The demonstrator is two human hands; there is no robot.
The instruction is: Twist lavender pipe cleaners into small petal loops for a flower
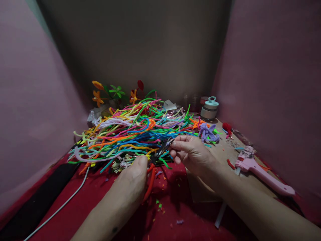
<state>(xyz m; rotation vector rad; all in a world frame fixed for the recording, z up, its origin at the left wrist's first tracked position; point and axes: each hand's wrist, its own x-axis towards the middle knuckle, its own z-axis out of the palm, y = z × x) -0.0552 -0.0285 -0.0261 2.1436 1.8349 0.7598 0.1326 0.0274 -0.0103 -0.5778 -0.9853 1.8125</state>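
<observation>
My left hand (135,172) is closed round the red handles of a pair of scissors (151,183). The dark blades point up and to the right, slightly apart, reaching the fingertips of my right hand (189,150). Those fingers are pinched together at the blade tips; a small pale purple bit seems to show there, too little to name surely. Right behind both hands lies a large heap of coloured pipe cleaners (120,129). To the right of the heap sits a purple fuzzy bundle (208,132), bent from pipe cleaners.
A pink glue gun (265,175) lies on a brown board (204,187) at the right. Behind stand a jar with a light blue top (210,108) and fuzzy flowers (97,97). A white cable (65,202) crosses the red cloth (100,214), which carries small scraps.
</observation>
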